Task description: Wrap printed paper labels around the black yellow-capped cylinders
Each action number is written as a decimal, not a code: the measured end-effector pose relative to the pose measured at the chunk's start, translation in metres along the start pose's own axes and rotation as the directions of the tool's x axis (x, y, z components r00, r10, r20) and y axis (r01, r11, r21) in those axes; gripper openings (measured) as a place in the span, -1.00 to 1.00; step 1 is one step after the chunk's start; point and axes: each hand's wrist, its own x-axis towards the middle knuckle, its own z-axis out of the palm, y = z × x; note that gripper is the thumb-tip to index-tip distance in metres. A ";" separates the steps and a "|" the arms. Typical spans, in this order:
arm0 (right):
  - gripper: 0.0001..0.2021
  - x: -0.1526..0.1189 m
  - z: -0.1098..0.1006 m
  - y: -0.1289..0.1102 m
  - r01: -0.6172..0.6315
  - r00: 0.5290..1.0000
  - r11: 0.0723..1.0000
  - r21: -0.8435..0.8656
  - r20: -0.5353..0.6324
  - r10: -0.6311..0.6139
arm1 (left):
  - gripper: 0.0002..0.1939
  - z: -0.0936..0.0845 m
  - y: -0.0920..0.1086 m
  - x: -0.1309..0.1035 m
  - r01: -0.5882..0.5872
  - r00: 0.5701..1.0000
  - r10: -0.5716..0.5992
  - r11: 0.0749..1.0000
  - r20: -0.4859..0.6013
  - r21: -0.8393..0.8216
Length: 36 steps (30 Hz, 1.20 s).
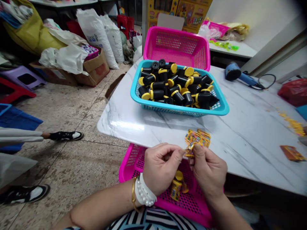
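Observation:
My left hand [161, 167] is closed in a pinch at the left edge of a small orange printed label [190, 150]. Thumb and fingers of my right hand [208, 167] grip the same label from the other side. Just behind it, a stack of similar printed labels [200, 136] lies at the table's front edge. Below my hands sits a pink basket [124, 167] at my lap, holding a few label-covered pieces [176, 190] with yellow tops. Beyond, a turquoise basket [179, 110] is heaped with black cylinders [158, 85] with yellow caps.
The marble-patterned table [240, 134] bears a blue corded tool [242, 75], yellow bits [291, 123] and another label stack [292, 153]. A second pink basket [177, 48] stands behind the turquoise one. At left are a person's shoes [67, 135], boxes [93, 68] and sacks [96, 35].

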 end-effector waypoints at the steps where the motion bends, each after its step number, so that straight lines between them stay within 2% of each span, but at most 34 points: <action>1: -0.48 0.000 0.000 -0.001 0.009 1.000 1.000 -0.012 -0.005 -0.009 | -0.72 0.000 0.000 -0.001 -0.028 1.000 0.028 1.000 -0.009 0.008; 4: -0.51 -0.001 0.002 -0.002 0.049 0.999 0.998 -0.041 0.007 -0.049 | -0.78 -0.001 -0.001 -0.003 -0.082 0.996 0.083 0.996 -0.022 0.035; 7: -0.56 -0.004 0.001 0.001 0.140 0.989 0.989 -0.040 0.061 -0.137 | -0.77 -0.001 -0.007 -0.001 -0.037 0.999 0.037 0.999 -0.018 0.029; 9: -0.60 -0.006 0.000 0.003 0.201 0.976 0.979 -0.034 0.098 -0.197 | -0.76 -0.001 -0.010 0.002 0.042 0.999 -0.043 0.999 -0.007 -0.017; 11: -0.61 -0.007 -0.001 0.005 0.248 0.962 0.968 -0.042 0.124 -0.241 | -0.75 -0.001 -0.013 0.006 0.169 0.986 -0.166 0.980 0.033 -0.110; 14: -0.64 -0.008 -0.003 0.008 0.290 0.953 0.954 -0.081 0.121 -0.279 | -0.71 -0.003 -0.014 0.012 0.359 0.933 -0.335 0.897 0.133 -0.259; 16: -0.71 -0.007 -0.004 0.009 0.292 0.955 0.950 -0.109 0.080 -0.284 | -0.69 -0.004 -0.013 0.014 0.411 0.911 -0.376 0.858 0.169 -0.307; 18: -0.73 -0.006 -0.004 0.010 0.297 0.954 0.946 -0.127 0.071 -0.290 | -0.70 -0.005 -0.012 0.013 0.400 0.916 -0.363 0.862 0.171 -0.312; 22: -0.66 -0.004 -0.003 0.010 0.328 0.941 0.935 -0.138 0.136 -0.310 | -0.75 -0.006 -0.012 0.009 0.265 0.964 -0.246 0.926 0.102 -0.268; 24: -0.64 -0.002 -0.001 0.008 0.318 0.944 0.939 -0.130 0.137 -0.300 | -0.77 -0.006 -0.012 0.009 0.226 0.974 -0.213 0.942 0.079 -0.250; 28: -0.66 0.001 0.000 0.002 0.202 0.955 0.979 -0.042 0.228 -0.187 | -0.68 -0.009 -0.015 0.012 0.294 0.954 -0.263 0.916 0.146 -0.273; 31: -0.74 0.006 -0.001 0.003 -0.042 0.968 0.994 0.099 0.250 0.016 | -0.66 -0.013 -0.015 0.014 0.330 0.939 -0.281 0.898 0.200 -0.292; 34: -0.71 0.010 -0.005 0.009 -0.309 0.926 0.924 0.227 0.295 0.237 | -0.70 -0.016 -0.016 0.017 0.410 0.901 -0.321 0.850 0.293 -0.331; 36: -0.69 0.012 -0.007 0.012 -0.400 0.888 0.879 0.259 0.346 0.302 | -0.72 -0.016 -0.018 0.018 0.456 0.880 -0.358 0.820 0.314 -0.344</action>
